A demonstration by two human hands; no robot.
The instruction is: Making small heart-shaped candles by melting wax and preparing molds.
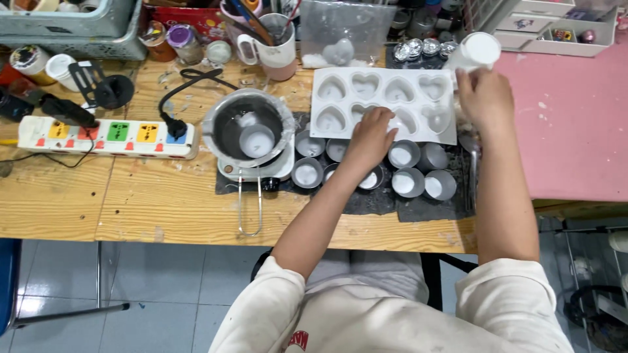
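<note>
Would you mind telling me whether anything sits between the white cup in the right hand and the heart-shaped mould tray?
Nothing visible does. The right hand holds the white cup tilted at the far right corner of the heart mould tray, with open space between them. The left hand rests on the tray's near edge, away from that corner.
</note>
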